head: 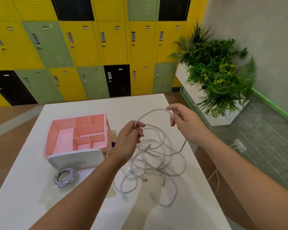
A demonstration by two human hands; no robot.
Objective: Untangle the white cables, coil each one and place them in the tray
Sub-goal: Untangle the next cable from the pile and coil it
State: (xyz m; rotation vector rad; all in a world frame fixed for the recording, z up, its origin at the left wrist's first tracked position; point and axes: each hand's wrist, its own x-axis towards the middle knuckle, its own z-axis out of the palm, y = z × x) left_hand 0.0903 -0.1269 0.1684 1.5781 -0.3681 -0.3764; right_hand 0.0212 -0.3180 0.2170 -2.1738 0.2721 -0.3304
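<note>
Tangle (154, 165) is spread on table (23, 196), coil (65, 178) laid left of it. Cables are judged light, limp and slick, best taken near a plug (125, 198). One strand (156, 110) is pinched in the curled fingers of left hand (128, 140) and right hand (184, 120). Tray (52, 136) is set beyond coil.

The table (32, 188) is plain white. The tray (56, 130) is pink inside, paler on its floors, with a white front panel. The tangled cables (156, 163) are white, as is the coiled cable (65, 178), which is shaded greyish. The lockers (113, 47) make a patchwork of yellow, sage green and black. The planter (186, 77) is white and its plants (214, 67) are dark green flecked with yellow. The wooden floor (7, 130) is brown; the tiles (264, 138) are grey, lined pale.
</note>
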